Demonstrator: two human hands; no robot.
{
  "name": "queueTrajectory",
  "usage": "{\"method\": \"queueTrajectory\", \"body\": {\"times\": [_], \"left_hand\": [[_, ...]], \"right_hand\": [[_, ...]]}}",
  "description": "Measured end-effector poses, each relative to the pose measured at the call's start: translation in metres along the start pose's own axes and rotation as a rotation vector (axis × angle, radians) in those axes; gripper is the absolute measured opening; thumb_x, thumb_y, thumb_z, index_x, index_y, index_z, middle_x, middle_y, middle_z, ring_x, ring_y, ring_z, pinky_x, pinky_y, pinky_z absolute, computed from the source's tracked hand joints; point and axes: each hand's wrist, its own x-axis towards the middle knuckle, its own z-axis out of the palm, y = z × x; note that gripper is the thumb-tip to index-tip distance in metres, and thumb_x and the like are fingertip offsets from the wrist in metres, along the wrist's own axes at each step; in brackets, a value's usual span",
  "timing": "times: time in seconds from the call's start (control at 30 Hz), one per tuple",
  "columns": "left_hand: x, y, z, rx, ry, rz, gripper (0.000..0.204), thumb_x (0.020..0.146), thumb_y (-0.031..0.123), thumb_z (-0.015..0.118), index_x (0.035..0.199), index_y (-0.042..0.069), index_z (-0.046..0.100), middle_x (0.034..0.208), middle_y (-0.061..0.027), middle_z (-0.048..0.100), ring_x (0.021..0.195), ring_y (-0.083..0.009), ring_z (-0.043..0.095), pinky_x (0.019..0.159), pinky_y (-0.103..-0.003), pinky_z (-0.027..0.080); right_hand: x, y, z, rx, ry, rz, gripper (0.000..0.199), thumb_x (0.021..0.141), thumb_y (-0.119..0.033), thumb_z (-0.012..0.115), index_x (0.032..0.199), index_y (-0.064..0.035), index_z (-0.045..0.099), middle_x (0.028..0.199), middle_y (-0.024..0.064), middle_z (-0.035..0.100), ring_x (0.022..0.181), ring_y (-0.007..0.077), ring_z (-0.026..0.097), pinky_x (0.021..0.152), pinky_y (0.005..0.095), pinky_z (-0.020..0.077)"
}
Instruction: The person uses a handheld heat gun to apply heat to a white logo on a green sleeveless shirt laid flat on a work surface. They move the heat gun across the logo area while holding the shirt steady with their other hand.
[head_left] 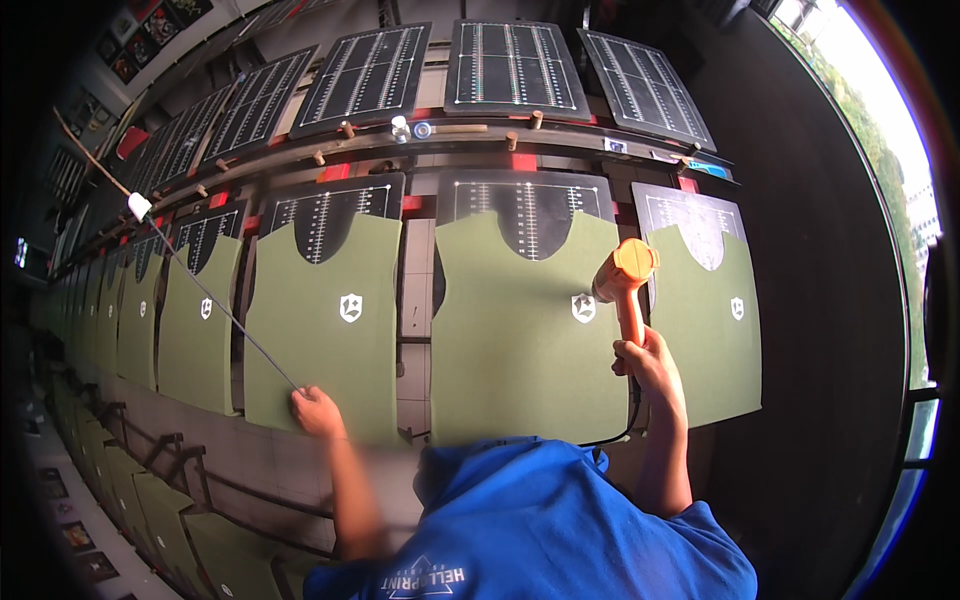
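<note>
My right hand point(648, 365) grips the handle of an orange heat gun point(625, 275). Its nozzle points left at the white emblem point(583, 307) on an olive green garment panel point(520, 350) lying on a black platen point(527, 205). A black cord point(632, 415) hangs from the gun's handle. My left hand point(318, 410) rests on the lower edge of the neighbouring green panel point(330, 350) and is closed around the end of a thin dark line point(220, 305). The line runs up and left to a small white piece point(138, 206). Whether it is a rod or a cord I cannot tell.
A long row of black platens with green panels point(195, 320) curves away to the left. One more panel point(715, 320) lies to the right. A second row of bare black ruled platens point(512, 65) sits behind a rail with wooden pegs point(512, 140). Bright windows point(880, 130) are at right.
</note>
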Motion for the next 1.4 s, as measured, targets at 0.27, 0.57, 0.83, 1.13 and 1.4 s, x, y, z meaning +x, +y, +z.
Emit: {"method": "queueTrajectory", "body": {"times": [0.27, 0.57, 0.83, 1.13, 1.4], "left_hand": [[-0.003, 0.008, -0.009, 0.007, -0.032, -0.021, 0.033, 0.09, 0.031, 0.05, 0.105, 0.003, 0.06, 0.104, -0.0171, 0.066, 0.1, -0.039, 0.058, 0.083, -0.05, 0.047], [-0.001, 0.002, -0.006, -0.002, -0.046, -0.013, 0.035, 0.094, 0.032, 0.046, 0.106, 0.001, 0.059, 0.105, -0.0202, 0.065, 0.1, -0.041, 0.057, 0.084, -0.051, 0.046], [0.001, -0.004, -0.002, -0.058, -0.044, 0.019, 0.04, 0.102, 0.032, 0.039, 0.108, -0.002, 0.059, 0.108, -0.0236, 0.064, 0.1, -0.0439, 0.057, 0.086, -0.052, 0.045], [0.014, -0.04, 0.026, -0.194, 0.027, 0.186, 0.037, 0.101, 0.031, 0.043, 0.101, -0.003, 0.057, 0.092, -0.0215, 0.065, 0.087, -0.0393, 0.061, 0.079, -0.048, 0.045], [0.025, -0.083, -0.035, -0.765, -0.496, -0.102, 0.023, 0.1, 0.026, 0.047, 0.1, 0.007, 0.06, 0.081, -0.0029, 0.062, 0.07, -0.0119, 0.059, 0.06, -0.028, 0.047]], "right_hand": [[-0.002, 0.003, -0.007, 0.043, -0.019, 0.013, 0.022, 0.083, -0.018, 0.064, 0.092, -0.0018, 0.053, 0.072, 0.0024, 0.055, 0.06, 0.013, 0.058, 0.059, 0.0268, 0.0475], [-0.015, 0.007, -0.016, 0.037, -0.048, 0.064, 0.018, 0.084, -0.014, 0.062, 0.093, -0.0019, 0.052, 0.074, 0.0022, 0.054, 0.059, 0.0129, 0.058, 0.059, 0.0273, 0.0479], [-0.032, 0.016, -0.018, 0.025, -0.058, 0.059, 0.02, 0.084, -0.012, 0.061, 0.099, -0.0012, 0.052, 0.075, 0.0019, 0.054, 0.06, 0.0127, 0.057, 0.06, 0.0287, 0.0493], [-0.036, 0.014, -0.025, 0.121, -0.169, 0.091, 0.028, 0.083, -0.015, 0.061, 0.103, 0.0037, 0.055, 0.079, 0.0045, 0.057, 0.069, 0.0158, 0.063, 0.068, 0.0299, 0.0522], [0.0, 0.013, -0.008, 0.183, -0.172, 0.005, 0.025, 0.083, -0.014, 0.061, 0.101, 0.0018, 0.054, 0.078, 0.0046, 0.057, 0.067, 0.0161, 0.063, 0.066, 0.0304, 0.0531]]}}
